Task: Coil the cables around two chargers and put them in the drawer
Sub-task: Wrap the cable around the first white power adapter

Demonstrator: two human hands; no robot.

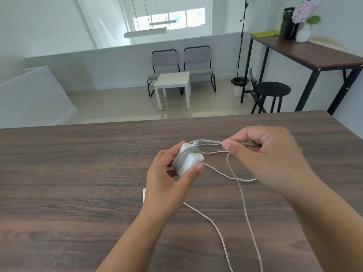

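We grip the first charger (188,160) in our left hand (172,177) above the table (78,173), a few turns on. Our right hand (265,154) pinches its cable (240,191), much still loose. Second charger (144,195) barely shows; no drawer visible.

Bright, even daylight pours from the far window (177,17), slightly blown out. Shadows are soft on the table (78,173). Wide-angle bending curves the edges; the flowers (302,10) smear at the corner.
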